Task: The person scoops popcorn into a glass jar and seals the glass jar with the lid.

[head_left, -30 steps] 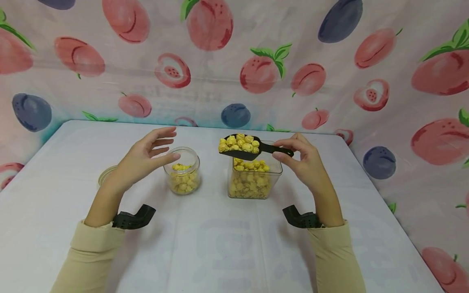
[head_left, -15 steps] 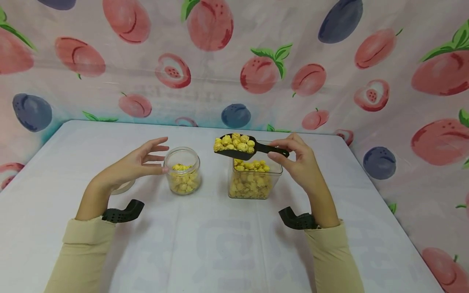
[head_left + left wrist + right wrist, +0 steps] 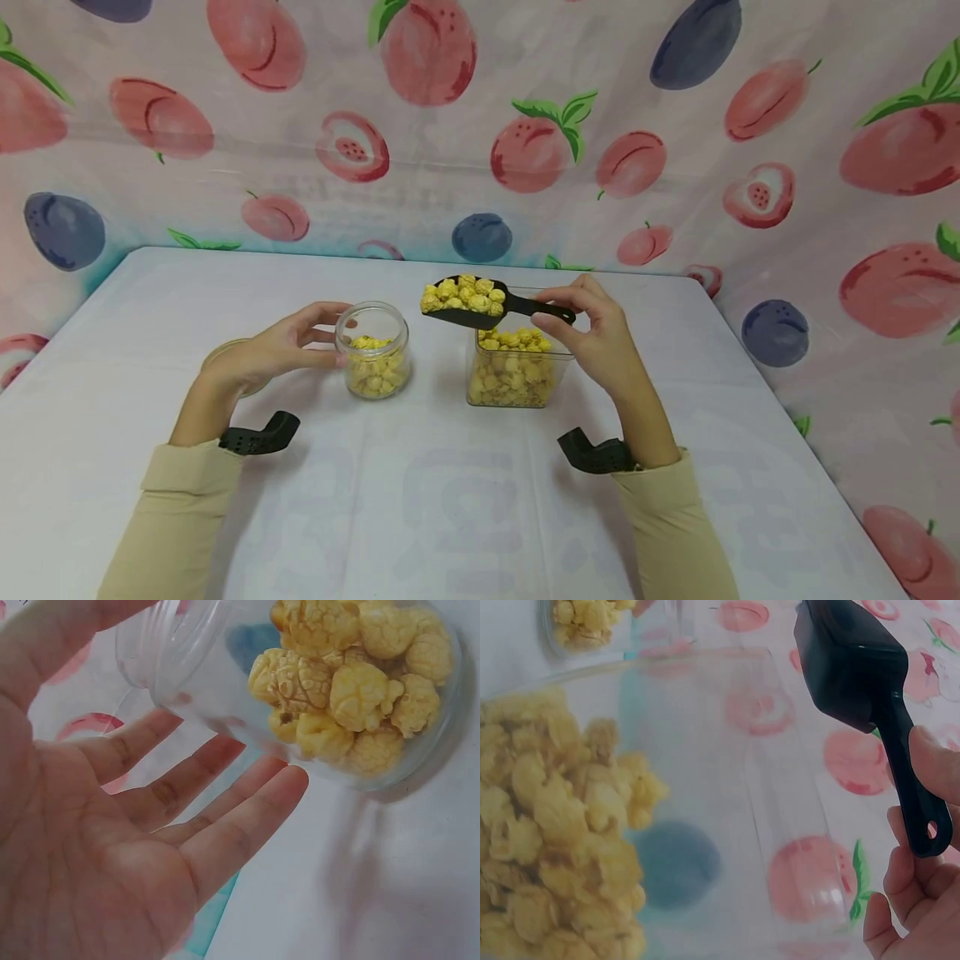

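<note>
My right hand [image 3: 596, 337] pinches the handle of a black scoop [image 3: 536, 308] between thumb and fingers. Yellow popcorn [image 3: 465, 293] fills the scoop, held level over the left side of a clear square container [image 3: 558, 356] of popcorn. The right wrist view shows the underside of the scoop [image 3: 855, 667] and its handle with a hole at the end. My left hand [image 3: 277, 343] is at the left side of a glass jar [image 3: 372, 352] partly filled with popcorn. Its fingers reach behind the jar and its thumb lies in front; in the left wrist view the extended fingertips [image 3: 289, 780] are right at the glass.
A round lid [image 3: 219, 352] lies on the white-covered table [image 3: 450, 492], partly hidden behind the left hand. Jar and container stand apart, side by side. A fruit-patterned cloth [image 3: 435, 192] hangs behind the table's far edge.
The right hand has carried the loaded scoop left, from above the container toward the jar. The left hand has come down to the jar's side. Jar and container have stayed put.
</note>
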The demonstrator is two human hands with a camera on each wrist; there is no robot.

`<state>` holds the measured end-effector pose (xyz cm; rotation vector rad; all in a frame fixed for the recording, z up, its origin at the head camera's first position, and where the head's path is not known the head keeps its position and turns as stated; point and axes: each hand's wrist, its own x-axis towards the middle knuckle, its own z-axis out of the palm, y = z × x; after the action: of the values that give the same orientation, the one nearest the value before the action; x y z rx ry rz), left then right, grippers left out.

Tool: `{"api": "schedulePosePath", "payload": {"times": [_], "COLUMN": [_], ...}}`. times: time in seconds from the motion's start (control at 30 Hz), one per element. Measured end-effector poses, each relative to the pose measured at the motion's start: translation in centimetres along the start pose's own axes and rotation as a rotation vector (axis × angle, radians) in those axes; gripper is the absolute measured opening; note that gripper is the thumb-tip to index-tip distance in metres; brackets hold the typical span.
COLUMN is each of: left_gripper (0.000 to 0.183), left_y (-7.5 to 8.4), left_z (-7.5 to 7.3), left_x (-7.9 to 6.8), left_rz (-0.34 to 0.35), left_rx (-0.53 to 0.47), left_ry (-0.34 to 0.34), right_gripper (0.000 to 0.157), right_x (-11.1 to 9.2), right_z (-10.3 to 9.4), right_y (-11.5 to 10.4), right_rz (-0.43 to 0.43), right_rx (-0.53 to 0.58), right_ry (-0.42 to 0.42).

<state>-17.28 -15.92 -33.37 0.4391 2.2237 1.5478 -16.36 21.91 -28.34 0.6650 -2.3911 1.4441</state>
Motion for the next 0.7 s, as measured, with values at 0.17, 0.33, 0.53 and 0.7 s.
{"api": "schedulePosePath", "payload": {"times": [0.17,0.33,0.53,0.7], "left_gripper": [0.066,0.065,0.063,0.064], "left_y": [-0.2,-0.1,0.1,0.1], "left_z": [0.0,0.0,0.1,0.0], "left_x": [0.2,0.2,0.1,0.1], "left_rz": [0.004,0.006,0.016,0.007], "left_rx": [0.020,0.027,0.032,0.028], "left_ry": [0.007,0.013,0.013,0.008], "right_gripper": [0.022,0.023,0.025,0.024], "right_x": [0.0,0.1,0.2,0.2], "right_z": [0.8,1.6,2.7,3.5], "right_y": [-0.2,-0.5,-0.9,-1.0], "right_rz": [0.021,0.037,0.066,0.063], "right_rx": [-0.021,-0.032,-0.054,-0.057], "right_ry": [-0.015,-0.035,-0.042,-0.037]}}
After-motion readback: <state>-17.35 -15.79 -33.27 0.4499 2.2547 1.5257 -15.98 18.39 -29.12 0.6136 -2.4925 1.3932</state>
